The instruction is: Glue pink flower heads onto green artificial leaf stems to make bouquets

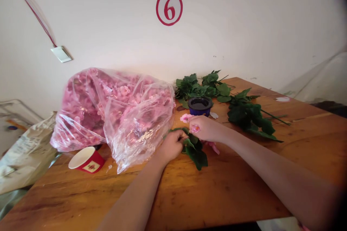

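Your left hand [172, 144] grips closed around the leafy stem [195, 151] on the worktop [230, 187]. Your right hand [204, 128], touching it, pinches a pink flower [195, 129] onto the same stem. Just beyond your grip sits a dark pot [200, 105]; the bag of pink flowers [114, 112] lies left, a red cup [86, 159] beside it.

Wooden table [230, 187] against a white wall. Clear plastic bag [114, 112] stuffed with pink blossoms on the left side, red paper cup [86, 159] tipped on its side just in front of it. Dark blue pot [200, 105] near the back, loose green leafy stems [249, 115] around it. Red circled 6 [169, 7] on the wall, white switch box [61, 54] left.
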